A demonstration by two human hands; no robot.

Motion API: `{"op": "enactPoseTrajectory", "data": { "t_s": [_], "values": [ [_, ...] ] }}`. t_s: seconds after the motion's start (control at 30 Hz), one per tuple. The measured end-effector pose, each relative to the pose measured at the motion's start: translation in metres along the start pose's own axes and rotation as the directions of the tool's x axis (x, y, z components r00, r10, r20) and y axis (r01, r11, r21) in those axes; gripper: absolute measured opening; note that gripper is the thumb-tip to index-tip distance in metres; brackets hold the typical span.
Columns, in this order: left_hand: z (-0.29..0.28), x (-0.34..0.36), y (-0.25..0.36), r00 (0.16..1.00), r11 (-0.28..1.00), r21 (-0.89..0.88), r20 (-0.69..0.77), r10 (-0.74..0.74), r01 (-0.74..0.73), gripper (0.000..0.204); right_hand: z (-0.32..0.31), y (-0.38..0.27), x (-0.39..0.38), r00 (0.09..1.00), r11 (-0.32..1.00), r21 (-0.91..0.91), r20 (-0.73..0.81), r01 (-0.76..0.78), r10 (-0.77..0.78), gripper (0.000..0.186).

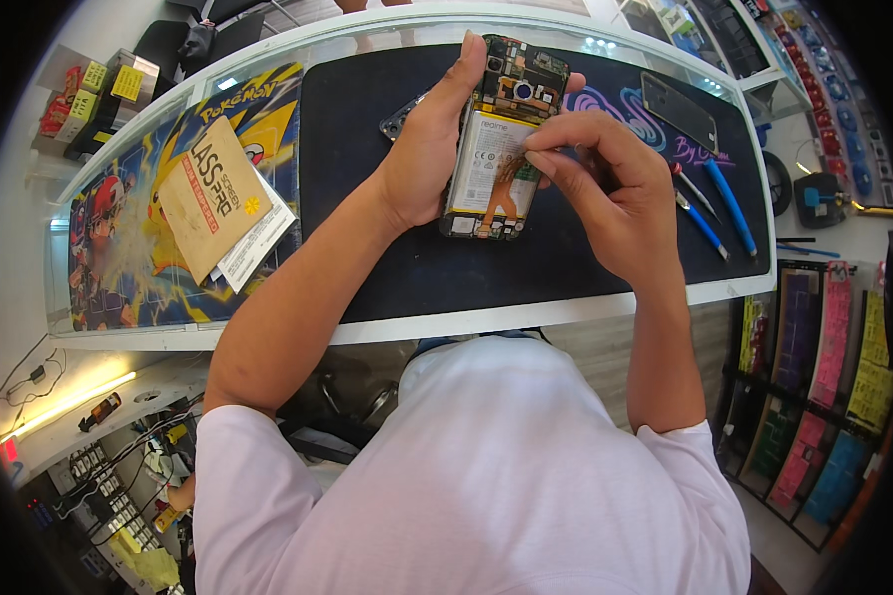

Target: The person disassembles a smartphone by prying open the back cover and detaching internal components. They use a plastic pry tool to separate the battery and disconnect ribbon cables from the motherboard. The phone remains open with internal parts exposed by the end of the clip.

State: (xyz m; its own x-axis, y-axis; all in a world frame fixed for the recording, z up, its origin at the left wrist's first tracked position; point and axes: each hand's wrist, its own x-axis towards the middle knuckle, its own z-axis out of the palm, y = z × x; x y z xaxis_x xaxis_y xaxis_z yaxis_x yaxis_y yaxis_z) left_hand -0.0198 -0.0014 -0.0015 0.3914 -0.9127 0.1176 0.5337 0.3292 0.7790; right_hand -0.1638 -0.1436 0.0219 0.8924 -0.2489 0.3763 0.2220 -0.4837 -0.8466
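An opened smartphone (546, 94) stands tilted in my left hand (429, 149), its back off and its inside toward me. The left thumb lies along the phone's left edge, and fingertips show past its right edge. A pale battery (476, 164) fills the middle, with an orange-brown flex cable (503, 195) running over it toward the lower end. My right hand (615, 183) is closed in a pinch, thumb and forefinger at the upper end of the flex cable. A small green piece (532, 172) shows just below the fingertips.
On the dark mat (387, 278), a phone back cover (680, 111) lies far right, near a blue tool (730, 208), a blue-handled tool (702, 228) and a slim red-ended tool (697, 188). A camera-bearing phone part (395, 126) pokes out behind my left hand. A brown envelope (200, 203) lies left.
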Motion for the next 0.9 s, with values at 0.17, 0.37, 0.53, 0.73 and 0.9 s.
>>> {"op": "enactPoseTrajectory", "data": {
  "t_s": [0.17,0.37,0.53,0.73,0.9],
  "values": [
    [-0.007,0.003,0.000,0.999,0.990,-0.134,-0.006,-0.048,0.046,0.086,0.007,0.008,0.002,0.999,0.998,0.057,-0.016,-0.038,0.039,0.013],
    [-0.013,0.003,-0.001,0.997,0.956,-0.281,0.029,-0.076,0.081,0.086,0.004,0.007,0.008,0.998,0.998,0.058,0.049,0.028,-0.031,0.036],
    [-0.019,0.003,-0.002,0.994,0.915,-0.389,0.034,-0.100,0.106,0.081,-0.002,-0.002,0.000,0.992,0.989,-0.133,0.114,0.064,-0.048,0.064],
    [-0.028,0.004,-0.004,0.978,0.914,-0.355,0.009,-0.208,0.198,0.079,0.011,0.013,0.001,0.992,0.987,-0.100,0.020,0.125,-0.124,0.085],
    [-0.030,0.003,-0.006,0.977,0.886,-0.416,0.033,-0.208,0.203,0.079,0.007,0.017,0.001,0.990,0.985,-0.110,0.056,0.133,-0.128,0.078]
  ]
}}
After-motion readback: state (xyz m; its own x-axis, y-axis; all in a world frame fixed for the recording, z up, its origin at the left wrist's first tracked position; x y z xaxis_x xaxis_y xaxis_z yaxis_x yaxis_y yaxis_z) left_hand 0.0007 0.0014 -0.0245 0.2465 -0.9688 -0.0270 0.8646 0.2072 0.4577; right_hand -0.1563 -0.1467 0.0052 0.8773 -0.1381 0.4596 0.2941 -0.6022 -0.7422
